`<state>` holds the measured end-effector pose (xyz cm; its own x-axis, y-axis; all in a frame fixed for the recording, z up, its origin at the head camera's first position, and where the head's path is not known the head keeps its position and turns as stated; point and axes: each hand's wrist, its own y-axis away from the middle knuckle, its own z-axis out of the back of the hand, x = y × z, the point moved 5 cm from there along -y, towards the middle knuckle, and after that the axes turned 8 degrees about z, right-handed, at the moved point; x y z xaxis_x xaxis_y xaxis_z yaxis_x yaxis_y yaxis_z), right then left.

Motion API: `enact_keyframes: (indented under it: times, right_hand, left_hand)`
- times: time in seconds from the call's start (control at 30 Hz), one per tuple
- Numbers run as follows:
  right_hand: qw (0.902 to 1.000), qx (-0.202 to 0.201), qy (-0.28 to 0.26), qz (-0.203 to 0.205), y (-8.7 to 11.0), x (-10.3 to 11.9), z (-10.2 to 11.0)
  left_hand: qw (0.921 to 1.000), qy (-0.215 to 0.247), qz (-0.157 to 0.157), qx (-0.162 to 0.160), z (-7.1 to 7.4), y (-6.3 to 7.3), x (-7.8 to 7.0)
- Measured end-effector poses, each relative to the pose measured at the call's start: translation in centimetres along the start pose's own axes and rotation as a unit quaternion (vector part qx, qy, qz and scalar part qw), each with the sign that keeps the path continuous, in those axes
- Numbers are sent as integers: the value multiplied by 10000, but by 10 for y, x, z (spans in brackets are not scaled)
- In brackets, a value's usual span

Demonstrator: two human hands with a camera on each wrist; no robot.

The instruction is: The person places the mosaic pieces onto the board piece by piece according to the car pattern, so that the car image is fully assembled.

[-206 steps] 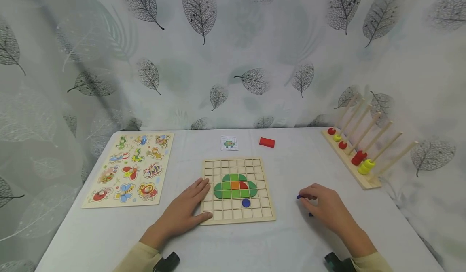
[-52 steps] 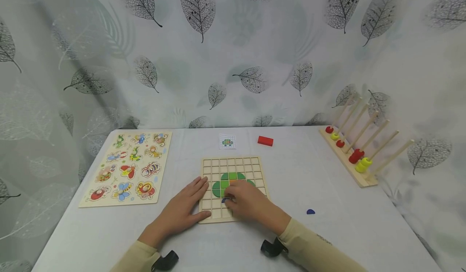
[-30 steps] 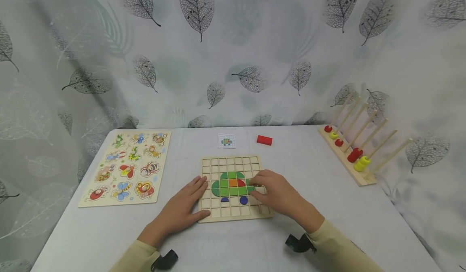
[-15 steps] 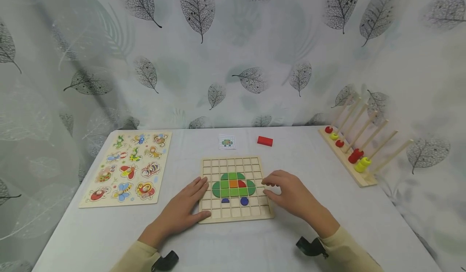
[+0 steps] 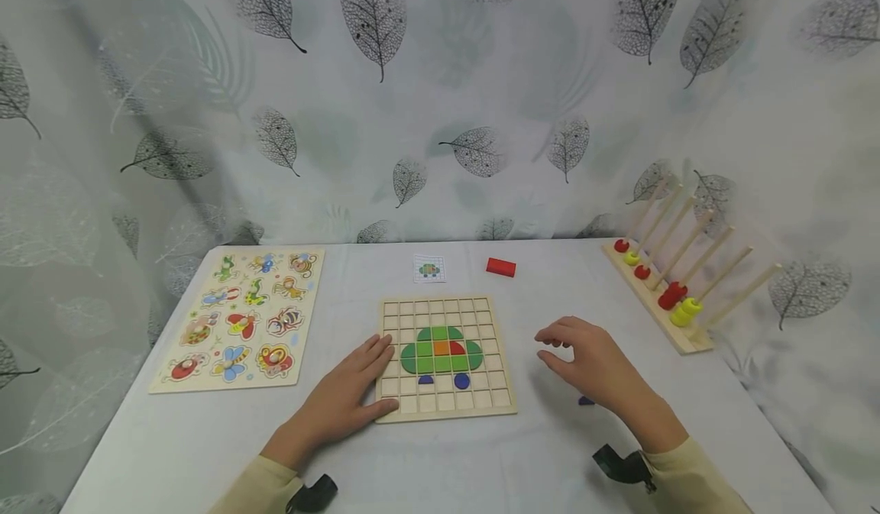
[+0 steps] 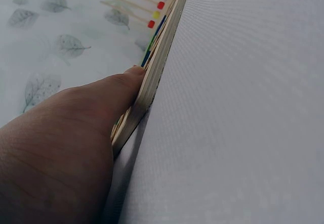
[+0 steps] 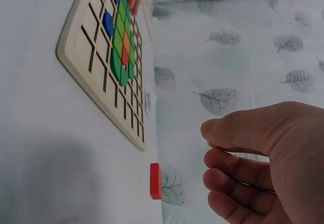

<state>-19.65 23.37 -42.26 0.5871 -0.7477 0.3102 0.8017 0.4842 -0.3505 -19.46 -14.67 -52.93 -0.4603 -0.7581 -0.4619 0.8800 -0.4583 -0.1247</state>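
Observation:
My left hand (image 5: 344, 392) rests with straight fingers on the left edge of a wooden grid board (image 5: 505, 392); in the left wrist view its thumb (image 6: 119, 87) lies along the board's edge. Green pieces (image 5: 426, 363), an orange square (image 5: 441, 348) and a red piece (image 5: 457, 347) fill the board's middle. Below them sit a blue half-round piece (image 5: 426, 379) and a blue disc (image 5: 462, 381). Right of the board my right hand (image 5: 594, 361) hovers over the table, fingers loosely bent, nothing between them. Another blue piece (image 5: 586, 402) lies on the table, partly hidden by that hand.
A small pattern card (image 5: 429, 269) and a red block (image 5: 501, 267) lie behind the board. An insect puzzle board (image 5: 302, 346) is at the left. At the right stands a wooden peg rack (image 5: 687, 340) with red and yellow beads. A leaf-print curtain hangs behind the table.
The right hand pinched a blue piece off the table and worked over the board, where the half-round piece now sits. It has since drawn back rightward. The left hand stays in place.

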Motion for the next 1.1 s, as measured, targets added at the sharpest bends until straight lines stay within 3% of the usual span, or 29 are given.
enact_keyframes:
  times: [0.37, 0.83, 0.97, 1.1]
  right_hand:
    - [9959, 448, 134, -778, 23, -18, 6]
    - [9960, 368, 120, -811, 51, -34, 9]
    - [9927, 611, 78, -1037, 57, -40, 6]
    - [9825, 1106, -142, -1489, 64, -47, 1]
  left_hand:
    - [10000, -33, -2, 29, 1, 0, 0]
    - [10000, -44, 47, 69, 2, 1, -1]
    - [10000, -27, 44, 70, 2, 0, -1]
    - [10000, -19, 37, 83, 1, 0, 0]
